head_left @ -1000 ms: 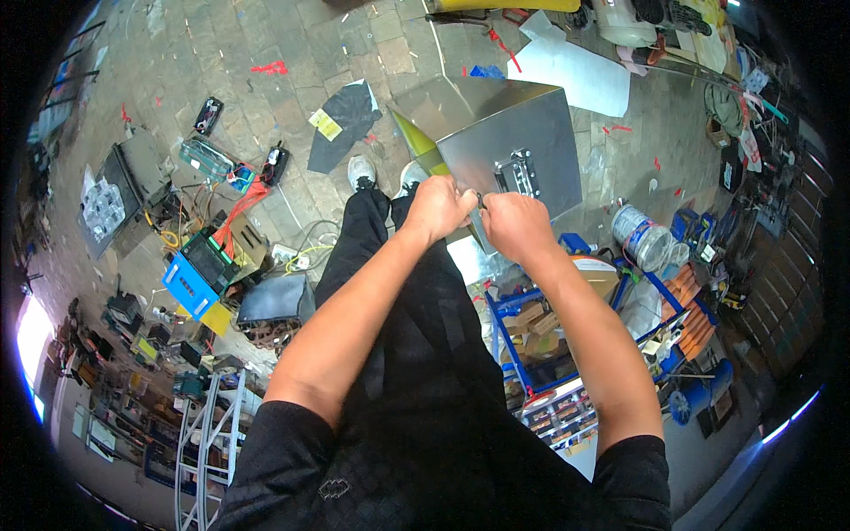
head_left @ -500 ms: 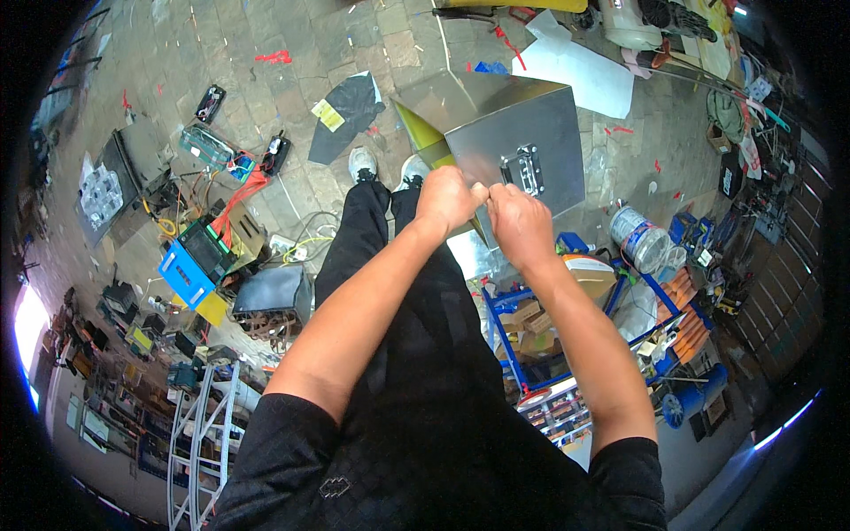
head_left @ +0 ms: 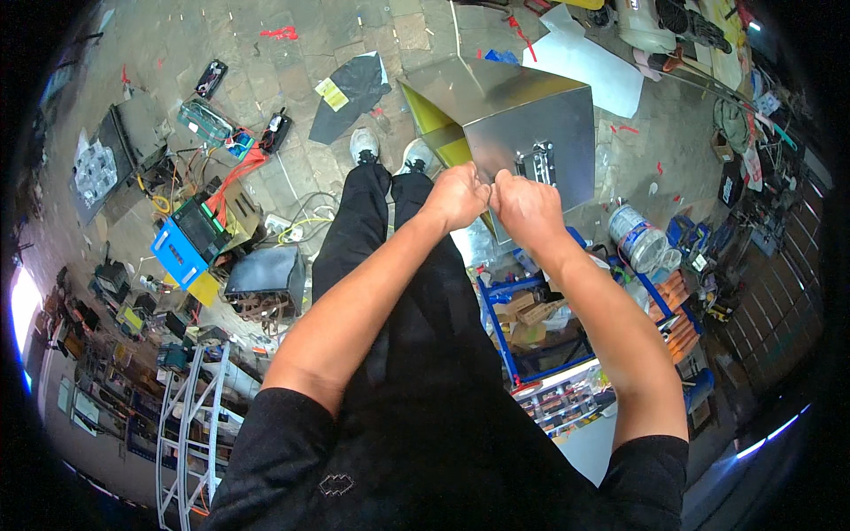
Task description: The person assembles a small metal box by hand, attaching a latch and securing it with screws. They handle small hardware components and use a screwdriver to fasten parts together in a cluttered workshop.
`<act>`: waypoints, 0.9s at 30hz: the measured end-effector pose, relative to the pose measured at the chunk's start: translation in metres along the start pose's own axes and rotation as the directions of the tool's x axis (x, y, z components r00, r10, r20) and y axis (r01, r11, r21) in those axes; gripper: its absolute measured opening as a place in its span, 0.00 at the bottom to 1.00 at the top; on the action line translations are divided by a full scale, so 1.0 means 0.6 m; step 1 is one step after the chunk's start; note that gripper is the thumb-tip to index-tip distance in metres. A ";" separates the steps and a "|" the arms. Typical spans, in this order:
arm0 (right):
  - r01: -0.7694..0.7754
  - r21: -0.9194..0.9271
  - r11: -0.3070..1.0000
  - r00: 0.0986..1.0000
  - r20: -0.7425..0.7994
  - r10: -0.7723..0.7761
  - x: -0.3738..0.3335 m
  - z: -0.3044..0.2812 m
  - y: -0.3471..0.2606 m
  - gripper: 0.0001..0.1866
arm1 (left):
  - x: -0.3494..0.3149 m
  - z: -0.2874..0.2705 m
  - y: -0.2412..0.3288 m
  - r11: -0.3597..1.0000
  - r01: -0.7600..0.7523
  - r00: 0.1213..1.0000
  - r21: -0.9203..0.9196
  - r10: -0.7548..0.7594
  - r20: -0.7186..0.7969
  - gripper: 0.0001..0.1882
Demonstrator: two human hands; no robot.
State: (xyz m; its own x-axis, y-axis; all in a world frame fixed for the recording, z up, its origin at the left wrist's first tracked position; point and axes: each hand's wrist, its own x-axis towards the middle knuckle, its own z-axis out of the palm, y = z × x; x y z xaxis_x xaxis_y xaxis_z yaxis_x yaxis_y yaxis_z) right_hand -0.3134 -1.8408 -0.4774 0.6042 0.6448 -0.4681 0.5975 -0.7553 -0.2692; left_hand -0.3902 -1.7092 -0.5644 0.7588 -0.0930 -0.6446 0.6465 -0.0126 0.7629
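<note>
A sheet-metal box (head_left: 531, 128) with brushed grey sides is in front of me, right of my shoes. Yellow-green shows on its inner faces at the open left side. A metal latch (head_left: 537, 164) is fixed on the side facing me. My left hand (head_left: 458, 196) is closed at the box's near lower edge, thumb toward the right hand. Close beside it, my right hand (head_left: 527, 205) is also closed, fingers curled at the same edge just below the latch. The fingers hide exactly what is pinched between them.
A blue-framed rack (head_left: 500, 332) with cardboard stands at my right, near a clear plastic bucket (head_left: 637, 234). To the left lie a blue-and-black case (head_left: 181, 252), cables and a dark metal box (head_left: 266, 270). An aluminium ladder (head_left: 186, 434) stands lower left. White sheet (head_left: 584, 66) lies beyond.
The sheet-metal box and both hands have shifted slightly right in the view. My right hand has turned a little, and both hands stay closed at the box's edge.
</note>
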 end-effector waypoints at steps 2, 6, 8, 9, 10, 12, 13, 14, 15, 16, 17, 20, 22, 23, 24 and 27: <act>-0.028 0.002 1.000 0.999 0.034 0.028 -0.005 0.002 0.001 0.12 | -0.013 0.002 0.009 0.998 0.052 0.999 -0.018 -0.052 -0.002 0.12; -0.107 -0.007 0.994 0.987 0.122 0.107 -0.006 -0.002 -0.016 0.14 | -0.010 0.027 -0.023 0.993 0.063 0.993 -0.098 -0.072 -0.095 0.12; -0.179 -0.023 0.984 0.972 0.154 0.180 -0.003 0.002 -0.022 0.16 | -0.012 0.028 -0.016 0.997 0.065 0.988 -0.050 -0.071 -0.135 0.12; -0.210 -0.007 0.978 0.964 0.164 0.208 -0.004 0.006 -0.024 0.16 | -0.019 0.014 0.010 0.995 0.100 0.985 0.001 -0.099 -0.143 0.12; -0.243 0.001 0.970 0.956 0.173 0.239 -0.003 0.004 -0.028 0.17 | -0.024 0.012 0.014 0.995 0.100 0.984 0.018 -0.096 -0.153 0.12; -0.293 0.012 0.956 0.941 0.184 0.286 -0.002 0.003 -0.034 0.18 | -0.027 0.009 0.020 0.994 0.097 0.981 0.049 -0.087 -0.174 0.12; -0.310 0.016 0.951 0.935 0.187 0.301 -0.004 0.005 -0.036 0.18 | -0.023 0.006 0.021 0.994 0.099 0.980 0.043 -0.090 -0.179 0.12; -0.327 0.019 0.945 0.929 0.191 0.317 -0.003 0.006 -0.037 0.18 | -0.018 0.003 0.022 0.994 0.102 0.978 0.038 -0.093 -0.184 0.12; -0.345 0.030 0.938 0.922 0.199 0.333 -0.002 0.006 -0.039 0.19 | -0.019 0.006 0.017 0.993 0.110 0.977 0.029 -0.103 -0.187 0.12; -0.361 0.030 0.932 0.916 0.201 0.348 -0.004 0.007 -0.042 0.19 | -0.021 0.011 0.012 0.995 0.102 0.974 0.016 -0.097 -0.203 0.12; -0.376 0.030 0.926 0.910 0.202 0.363 -0.009 0.010 -0.044 0.19 | -0.024 0.017 0.008 0.996 0.094 0.971 0.003 -0.091 -0.220 0.12; -0.418 0.035 0.908 0.895 0.188 0.405 -0.004 0.020 -0.049 0.19 | -0.020 0.011 0.011 0.998 0.069 0.968 0.010 -0.065 -0.242 0.12; -0.438 0.024 0.899 0.884 0.193 0.426 -0.007 0.021 -0.055 0.19 | -0.025 0.011 0.011 0.996 0.078 0.971 -0.037 -0.084 -0.223 0.11; -0.442 0.013 0.897 0.881 0.196 0.431 -0.006 0.021 -0.058 0.19 | -0.027 0.010 0.010 0.992 0.087 0.974 -0.087 -0.103 -0.203 0.11; -0.446 0.006 0.895 0.878 0.196 0.437 -0.003 0.021 -0.060 0.19 | -0.026 0.007 0.008 0.986 0.095 0.976 -0.134 -0.119 -0.184 0.10; -0.496 0.016 0.868 0.855 0.184 0.485 -0.002 0.016 -0.071 0.19 | -0.029 0.007 0.001 0.987 0.085 0.985 -0.133 -0.104 -0.141 0.10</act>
State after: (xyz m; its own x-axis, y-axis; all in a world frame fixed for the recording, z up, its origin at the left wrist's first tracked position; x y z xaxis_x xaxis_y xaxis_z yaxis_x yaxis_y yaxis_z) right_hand -0.3448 -1.8103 -0.4737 0.7097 0.1630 -0.6854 0.2105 -0.9775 -0.0145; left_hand -0.4030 -1.7117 -0.5527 0.6911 0.0502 -0.7210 0.7134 0.1122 0.6917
